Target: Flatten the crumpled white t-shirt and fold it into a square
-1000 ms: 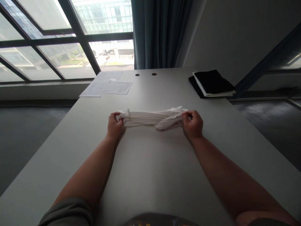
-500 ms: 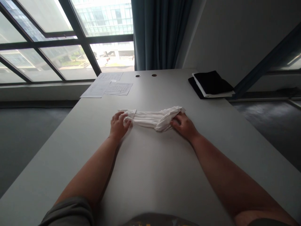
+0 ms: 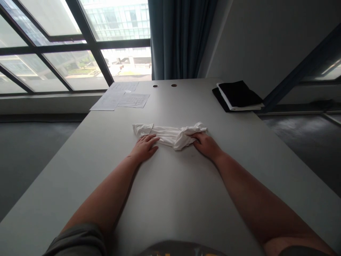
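A white cloth [image 3: 170, 134], bunched into a long strip, lies across the middle of the grey table [image 3: 170, 199]. My left hand [image 3: 145, 147] rests flat on the table with its fingers stretched out and its fingertips touching the cloth's near edge left of centre. My right hand [image 3: 205, 144] lies on the table at the cloth's crumpled right end, with its fingers pressed into the folds there.
Several printed paper sheets [image 3: 119, 97] lie at the far left of the table. A folded stack of black and white fabric [image 3: 237, 96] sits at the far right edge. Two round cable holes [image 3: 164, 85] are near the back edge, below a window and a curtain.
Both hands let go of the cloth's ends and moved inward. The stretched cloth dropped onto the table and is now shorter. The left hand opened flat.
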The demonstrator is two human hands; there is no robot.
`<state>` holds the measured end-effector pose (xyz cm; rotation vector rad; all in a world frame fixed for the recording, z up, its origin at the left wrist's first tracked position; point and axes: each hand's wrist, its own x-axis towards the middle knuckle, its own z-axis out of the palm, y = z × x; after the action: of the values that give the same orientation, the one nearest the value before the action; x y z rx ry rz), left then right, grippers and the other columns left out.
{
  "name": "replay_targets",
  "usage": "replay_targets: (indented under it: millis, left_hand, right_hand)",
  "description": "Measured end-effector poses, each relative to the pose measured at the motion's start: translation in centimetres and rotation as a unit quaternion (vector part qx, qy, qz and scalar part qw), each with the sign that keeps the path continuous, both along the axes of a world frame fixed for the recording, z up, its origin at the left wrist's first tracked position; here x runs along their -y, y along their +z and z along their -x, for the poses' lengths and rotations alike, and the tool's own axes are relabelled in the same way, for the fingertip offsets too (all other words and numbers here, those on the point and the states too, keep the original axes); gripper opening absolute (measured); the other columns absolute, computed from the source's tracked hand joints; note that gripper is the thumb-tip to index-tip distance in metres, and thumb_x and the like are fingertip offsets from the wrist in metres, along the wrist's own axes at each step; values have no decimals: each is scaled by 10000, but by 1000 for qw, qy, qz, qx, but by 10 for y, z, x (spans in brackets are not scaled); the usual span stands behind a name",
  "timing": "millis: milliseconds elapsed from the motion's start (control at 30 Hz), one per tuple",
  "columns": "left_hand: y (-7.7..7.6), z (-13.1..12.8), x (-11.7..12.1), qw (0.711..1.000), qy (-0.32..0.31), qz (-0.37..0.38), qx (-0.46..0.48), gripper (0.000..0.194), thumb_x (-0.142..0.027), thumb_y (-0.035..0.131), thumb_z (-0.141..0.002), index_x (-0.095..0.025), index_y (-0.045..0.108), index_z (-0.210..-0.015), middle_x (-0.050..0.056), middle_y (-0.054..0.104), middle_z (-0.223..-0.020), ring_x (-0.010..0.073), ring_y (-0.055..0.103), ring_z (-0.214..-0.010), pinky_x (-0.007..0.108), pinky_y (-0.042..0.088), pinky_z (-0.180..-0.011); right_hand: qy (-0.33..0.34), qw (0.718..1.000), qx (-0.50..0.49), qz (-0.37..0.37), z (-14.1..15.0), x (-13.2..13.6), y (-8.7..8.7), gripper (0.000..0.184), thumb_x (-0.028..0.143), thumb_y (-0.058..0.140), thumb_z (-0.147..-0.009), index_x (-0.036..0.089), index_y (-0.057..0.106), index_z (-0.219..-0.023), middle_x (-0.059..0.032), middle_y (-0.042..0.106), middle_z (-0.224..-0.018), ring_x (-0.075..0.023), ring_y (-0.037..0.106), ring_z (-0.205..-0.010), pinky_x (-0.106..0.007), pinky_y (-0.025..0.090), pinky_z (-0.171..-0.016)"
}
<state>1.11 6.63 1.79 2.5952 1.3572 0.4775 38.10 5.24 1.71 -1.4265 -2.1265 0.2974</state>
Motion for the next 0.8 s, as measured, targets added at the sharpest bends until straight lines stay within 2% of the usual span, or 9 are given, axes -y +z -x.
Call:
replay_targets:
  millis: [100, 233, 400, 500, 567, 633, 667, 700, 800]
  left_hand:
    - [1, -1, 1, 999, 34, 5, -10, 507, -416, 559, -978, -334, 573, -1478, 46, 558, -1527, 286, 482, -1424, 491, 377, -1218]
    - [0, -2, 1, 995, 92, -1, -23, 496, -437, 556, -982, -328, 585, -1466, 50, 553, -1535, 284, 485, -1426, 476, 373, -1220]
    - [-6, -1, -2, 989, 148, -7, -28, 515, -478, 559, -980, -329, 587, -1472, 59, 506, -1591, 303, 443, -1472, 495, 343, -1235]
    - [-11, 1, -4, 988, 152, 0, -26, 561, -523, 569, -971, -328, 567, -1497, 79, 465, -1625, 340, 425, -1488, 552, 315, -1236]
    - [-15, 3, -6, 989, 145, 2, -20, 566, -549, 549, -980, -332, 561, -1503, 82, 451, -1635, 351, 414, -1496, 575, 299, -1235]
    - [-17, 5, -7, 990, 142, 4, -10, 539, -553, 508, -1002, -346, 567, -1496, 74, 452, -1636, 345, 407, -1502, 576, 287, -1237]
    - [-18, 5, -7, 990, 142, 6, -6, 530, -554, 495, -1009, -351, 568, -1493, 71, 449, -1639, 341, 400, -1508, 575, 278, -1240]
    - [-19, 5, -7, 990, 140, 9, -6, 534, -558, 494, -1008, -352, 564, -1496, 71, 439, -1645, 341, 389, -1515, 576, 268, -1244]
    - [-16, 5, -7, 992, 126, 22, -20, 616, -590, 548, -974, -328, 523, -1531, 96, 391, -1671, 363, 341, -1539, 596, 232, -1252]
  right_hand:
    - [-16, 1000, -14, 9, 5, 6, 8, 260, 307, 500, -959, 199, 691, -1098, -114, 749, -992, -278, 686, -910, -371, 510, -868]
    - [-35, 998, -39, 42, 15, 16, 17, 309, 450, 449, -1011, 229, 665, -995, -59, 704, -797, -246, 658, -742, -318, 453, -733]
    - [-18, 982, -98, 162, 21, 22, 24, 300, 486, 474, -990, 228, 623, -961, 8, 647, -720, -183, 589, -677, -267, 423, -640]
    - [66, 937, -127, 317, 17, 28, 37, 321, 486, 546, -956, 230, 583, -1146, 52, 621, -691, -141, 515, -570, -240, 404, -546]
    - [169, 882, -135, 418, 16, 35, 48, 398, 476, 603, -937, 240, 556, -1254, 44, 675, -774, -128, 539, -577, -229, 433, -541]
    - [240, 836, -133, 475, 18, 42, 58, 424, 468, 635, -928, 249, 565, -1285, 14, 730, -885, -132, 605, -630, -229, 479, -570]
    - [247, 836, -131, 472, 20, 46, 61, 394, 465, 631, -935, 245, 589, -1260, 3, 743, -899, -138, 628, -643, -235, 496, -581]
    - [234, 856, -129, 442, 25, 50, 62, 342, 461, 618, -946, 236, 621, -1204, -6, 746, -880, -144, 640, -643, -244, 509, -592]
    - [152, 959, -120, 206, 44, 58, 60, 228, 410, 559, -990, 224, 691, -1002, -43, 734, -848, -176, 664, -702, -295, 555, -688]
